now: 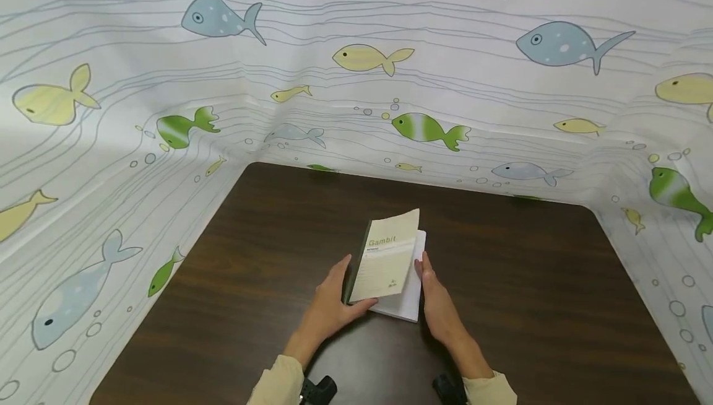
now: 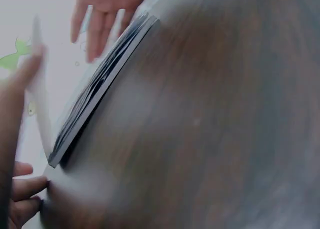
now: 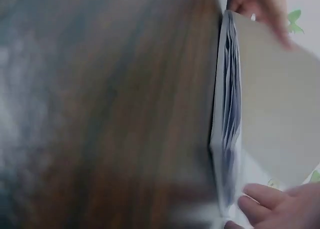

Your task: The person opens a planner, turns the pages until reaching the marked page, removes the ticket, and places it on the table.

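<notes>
A notebook (image 1: 384, 259) with a pale cover reading "Gambit" and a dark spine lies on the table. Its cover stands partly lifted, baring white pages (image 1: 411, 287) at the right. My left hand (image 1: 330, 307) holds the spine side, fingers along the spine and thumb over the cover's lower edge. Beside the right edge is my right hand (image 1: 442, 309), its fingers fairly straight at the pages. In the left wrist view the notebook's page block (image 2: 102, 89) shows edge-on, the right hand (image 2: 111, 11) beyond it. The right wrist view shows the raised cover (image 3: 277, 94) from its inner side.
The dark wooden table (image 1: 529, 281) surrounds the notebook. White sheeting (image 1: 312, 27) printed with fish rises behind the table and on both sides. Dark wrist-worn devices (image 1: 319, 389) show at the bottom, near the cuffs.
</notes>
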Demonstrator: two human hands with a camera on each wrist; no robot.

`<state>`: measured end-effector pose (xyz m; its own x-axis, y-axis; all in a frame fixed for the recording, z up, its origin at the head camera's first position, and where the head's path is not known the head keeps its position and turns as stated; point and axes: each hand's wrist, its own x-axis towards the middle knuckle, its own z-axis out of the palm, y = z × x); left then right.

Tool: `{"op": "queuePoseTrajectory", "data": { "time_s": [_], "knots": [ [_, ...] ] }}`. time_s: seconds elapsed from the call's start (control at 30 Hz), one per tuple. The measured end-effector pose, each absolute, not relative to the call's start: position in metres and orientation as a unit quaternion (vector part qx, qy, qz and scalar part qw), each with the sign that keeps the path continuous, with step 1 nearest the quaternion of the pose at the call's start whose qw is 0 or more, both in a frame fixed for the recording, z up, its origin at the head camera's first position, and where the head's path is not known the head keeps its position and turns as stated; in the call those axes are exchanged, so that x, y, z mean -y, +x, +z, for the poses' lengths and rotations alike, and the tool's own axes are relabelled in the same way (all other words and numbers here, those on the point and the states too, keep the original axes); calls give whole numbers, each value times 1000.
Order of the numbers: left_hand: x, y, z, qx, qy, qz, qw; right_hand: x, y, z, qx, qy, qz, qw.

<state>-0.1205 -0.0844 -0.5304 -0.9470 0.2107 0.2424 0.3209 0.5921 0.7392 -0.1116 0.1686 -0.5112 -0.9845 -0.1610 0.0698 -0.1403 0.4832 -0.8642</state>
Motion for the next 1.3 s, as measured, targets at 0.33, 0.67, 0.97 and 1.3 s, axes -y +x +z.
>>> {"op": "queuePoseTrajectory", "data": {
  "time_s": [0.33,0.67,0.97,1.3],
  "knots": [
    [102,-118,-533,798,57,-551,239,-176,-117,-515,-917,-115,-381,33],
    [109,-125,-547,914,-133,-327,199,-182,-112,-520,-932,-133,-336,22],
    [75,-108,-533,938,-188,-291,19,-175,-103,-515,-952,-123,-281,-18],
    [70,-92,-522,916,-195,-351,6,-167,-98,-496,-944,-132,-302,30]
  ]
}}
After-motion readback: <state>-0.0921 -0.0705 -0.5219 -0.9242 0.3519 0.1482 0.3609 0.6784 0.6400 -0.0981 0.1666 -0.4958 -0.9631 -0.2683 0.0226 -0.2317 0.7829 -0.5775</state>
